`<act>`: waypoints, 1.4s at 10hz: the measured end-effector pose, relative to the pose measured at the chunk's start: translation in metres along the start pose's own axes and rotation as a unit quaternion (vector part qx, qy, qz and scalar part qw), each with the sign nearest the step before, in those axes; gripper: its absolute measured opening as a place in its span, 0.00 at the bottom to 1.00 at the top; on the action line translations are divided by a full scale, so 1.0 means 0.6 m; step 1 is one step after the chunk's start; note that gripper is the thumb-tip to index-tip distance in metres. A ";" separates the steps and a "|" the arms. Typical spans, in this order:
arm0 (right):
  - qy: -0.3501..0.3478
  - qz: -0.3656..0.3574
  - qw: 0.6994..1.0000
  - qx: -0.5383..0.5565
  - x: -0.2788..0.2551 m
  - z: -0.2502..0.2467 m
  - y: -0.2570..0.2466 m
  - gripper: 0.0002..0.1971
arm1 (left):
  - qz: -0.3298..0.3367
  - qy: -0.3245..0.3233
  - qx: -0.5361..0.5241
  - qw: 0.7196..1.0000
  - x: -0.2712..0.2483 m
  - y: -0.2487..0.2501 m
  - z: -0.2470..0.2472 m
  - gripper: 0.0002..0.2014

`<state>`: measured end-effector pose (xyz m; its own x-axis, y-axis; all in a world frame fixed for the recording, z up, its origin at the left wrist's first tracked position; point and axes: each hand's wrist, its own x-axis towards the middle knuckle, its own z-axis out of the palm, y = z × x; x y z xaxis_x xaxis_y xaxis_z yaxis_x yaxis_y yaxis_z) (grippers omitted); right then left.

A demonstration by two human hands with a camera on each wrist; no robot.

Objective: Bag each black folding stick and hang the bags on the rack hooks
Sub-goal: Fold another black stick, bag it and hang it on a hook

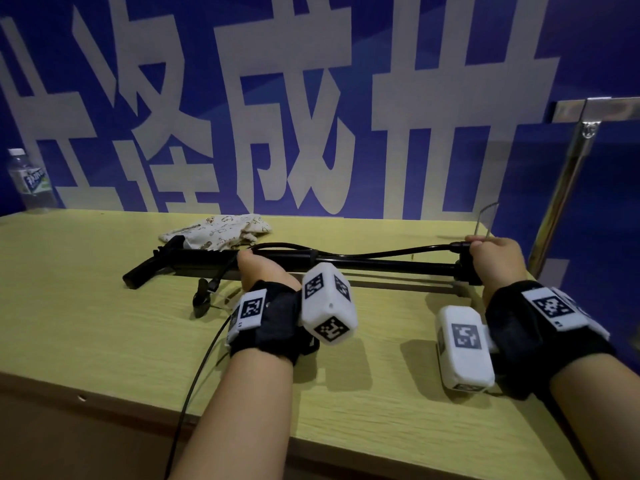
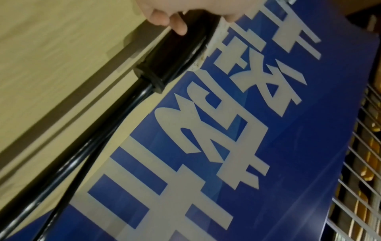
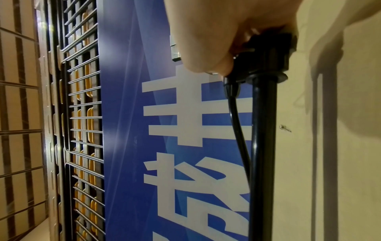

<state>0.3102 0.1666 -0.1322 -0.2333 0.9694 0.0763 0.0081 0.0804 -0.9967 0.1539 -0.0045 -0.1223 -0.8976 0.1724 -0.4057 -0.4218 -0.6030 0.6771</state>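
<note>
A long black folding stick stretches left to right just above the table, casting a shadow under it. A thin black hose arcs along its top. My left hand grips the thicker middle section, with fingers curled over the barrel. My right hand grips the right end, its fingers wrapped round the cap above the shaft. A patterned cloth bag lies flat behind the stick's left handle, partly hidden by it.
A metal rack post rises at the right, with a thin wire hook near my right hand. A water bottle stands at the far left. A black clip on a strap dangles below the stick. A blue banner backs the table.
</note>
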 end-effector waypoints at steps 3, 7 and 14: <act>0.121 -0.016 0.984 0.131 0.031 -0.037 -0.002 0.16 | 0.036 -0.080 -0.066 0.994 0.023 0.004 0.009 0.12; 0.162 0.161 0.941 0.250 0.082 -0.088 0.039 0.21 | 0.037 -0.290 -0.239 0.926 0.044 0.031 -0.003 0.10; 0.094 0.048 0.958 0.266 0.021 -0.054 -0.003 0.16 | 0.024 -0.255 -0.173 0.951 0.047 0.013 -0.008 0.11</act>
<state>0.3385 0.1860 -0.1285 -0.0774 0.9951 -0.0620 -0.4873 -0.0920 -0.8684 0.1257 -0.0082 -0.1316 -0.8973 0.4404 0.0318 -0.3901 -0.8245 0.4100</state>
